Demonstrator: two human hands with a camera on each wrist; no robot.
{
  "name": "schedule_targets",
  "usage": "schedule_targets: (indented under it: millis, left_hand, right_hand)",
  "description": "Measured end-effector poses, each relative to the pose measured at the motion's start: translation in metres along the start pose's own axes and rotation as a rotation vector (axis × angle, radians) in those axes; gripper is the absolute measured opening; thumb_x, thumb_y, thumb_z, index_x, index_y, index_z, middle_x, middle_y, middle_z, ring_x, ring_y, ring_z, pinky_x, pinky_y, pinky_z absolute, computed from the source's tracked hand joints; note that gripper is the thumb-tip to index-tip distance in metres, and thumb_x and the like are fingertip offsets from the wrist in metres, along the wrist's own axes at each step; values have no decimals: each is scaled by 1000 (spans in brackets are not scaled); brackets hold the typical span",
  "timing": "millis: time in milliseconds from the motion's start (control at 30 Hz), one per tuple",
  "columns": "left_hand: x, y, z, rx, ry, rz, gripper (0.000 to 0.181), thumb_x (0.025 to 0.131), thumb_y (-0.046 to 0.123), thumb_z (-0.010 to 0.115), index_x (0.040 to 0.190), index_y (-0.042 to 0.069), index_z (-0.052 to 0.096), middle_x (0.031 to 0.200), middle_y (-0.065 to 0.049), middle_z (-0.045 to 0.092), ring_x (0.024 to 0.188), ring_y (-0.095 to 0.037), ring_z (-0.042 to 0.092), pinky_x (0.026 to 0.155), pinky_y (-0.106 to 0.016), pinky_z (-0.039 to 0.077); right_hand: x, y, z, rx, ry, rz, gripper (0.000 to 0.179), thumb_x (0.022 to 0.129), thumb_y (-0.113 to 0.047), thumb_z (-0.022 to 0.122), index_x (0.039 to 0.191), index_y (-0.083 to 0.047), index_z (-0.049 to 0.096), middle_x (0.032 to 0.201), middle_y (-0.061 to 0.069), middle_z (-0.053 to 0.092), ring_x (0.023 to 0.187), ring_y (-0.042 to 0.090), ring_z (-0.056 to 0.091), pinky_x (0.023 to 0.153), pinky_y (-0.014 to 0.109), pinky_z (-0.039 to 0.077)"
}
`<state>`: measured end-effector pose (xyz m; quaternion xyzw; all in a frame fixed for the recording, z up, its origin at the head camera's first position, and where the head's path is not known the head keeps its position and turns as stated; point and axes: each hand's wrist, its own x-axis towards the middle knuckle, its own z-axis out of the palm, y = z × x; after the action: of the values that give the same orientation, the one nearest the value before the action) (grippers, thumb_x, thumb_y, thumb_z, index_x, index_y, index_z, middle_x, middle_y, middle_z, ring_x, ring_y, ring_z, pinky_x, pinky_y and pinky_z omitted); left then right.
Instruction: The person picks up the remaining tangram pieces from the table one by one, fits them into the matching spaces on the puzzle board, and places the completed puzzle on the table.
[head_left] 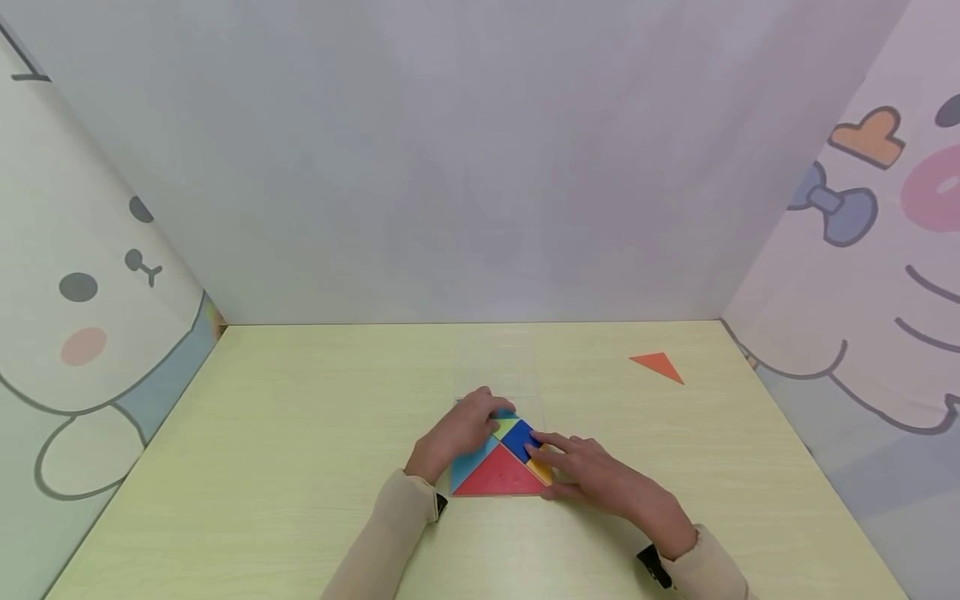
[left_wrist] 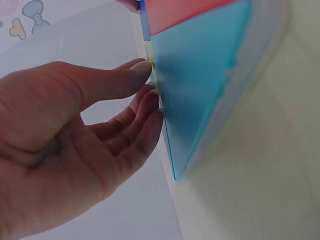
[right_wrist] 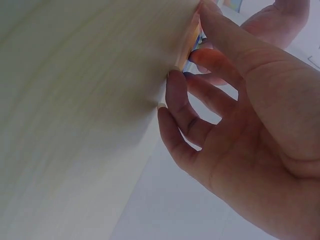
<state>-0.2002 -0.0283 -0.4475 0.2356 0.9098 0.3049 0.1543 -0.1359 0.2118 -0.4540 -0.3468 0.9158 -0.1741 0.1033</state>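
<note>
Tangram pieces lie fitted together: a red triangle point(head_left: 501, 475), a light-blue triangle point(head_left: 467, 467), a dark-blue square point(head_left: 517, 442), a yellow-green piece point(head_left: 507, 427), a yellow-orange piece point(head_left: 542, 472) and a partly covered blue piece point(head_left: 507, 413). My left hand point(head_left: 467, 427) comes over the upper left, its bent fingers and thumb spread, tips at the yellow-green and far blue pieces. My right hand point(head_left: 600, 475) reaches in from the right. Its fingers touch the dark-blue square and the yellow-orange edge, the thumb at the red triangle's right corner. In the left wrist view, the left fingertips point(left_wrist: 155, 117) meet the far side of the light-blue triangle point(left_wrist: 195, 80).
Apart from the others, an orange triangle point(head_left: 660, 367) lies at the right rear of the pale wooden table point(head_left: 300, 400). A faint clear sheet point(head_left: 498, 358) shows behind the pieces. White panels point(head_left: 480, 167) with cartoon prints at the sides surround the table.
</note>
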Motion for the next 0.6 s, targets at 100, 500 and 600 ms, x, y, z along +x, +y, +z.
schedule_targets:
  millis: [100, 500, 600]
  left_hand:
    - [0, -1, 1, 7, -1, 5, 35, 99, 5, 66, 134, 11, 67, 108, -6, 57, 104, -21, 56, 92, -38, 54]
    - [-3, -3, -1, 99, 52, 83, 30, 101, 16, 67, 130, 7, 66, 111, -6, 62, 106, -21, 58, 93, -37, 54]
    - [-7, -3, -2, 111, 67, 95, 27, 101, 18, 68, 126, 8, 69, 110, -5, 63, 107, -22, 59, 94, -37, 54]
  right_hand:
    - [0, 0, 0, -1, 2, -5, 58, 95, -31, 75, 145, -8, 58, 151, 17, 50, 130, 38, 54, 95, 50, 50]
    - [-1, -1, -1, 0, 7, -10, 57, 95, -29, 75, 145, -7, 58, 151, 17, 50, 130, 37, 54, 95, 51, 50]
    - [-1, -2, -1, 2, 12, -16, 57, 95, -28, 75, 145, -6, 58, 151, 18, 50, 130, 37, 54, 94, 51, 50]
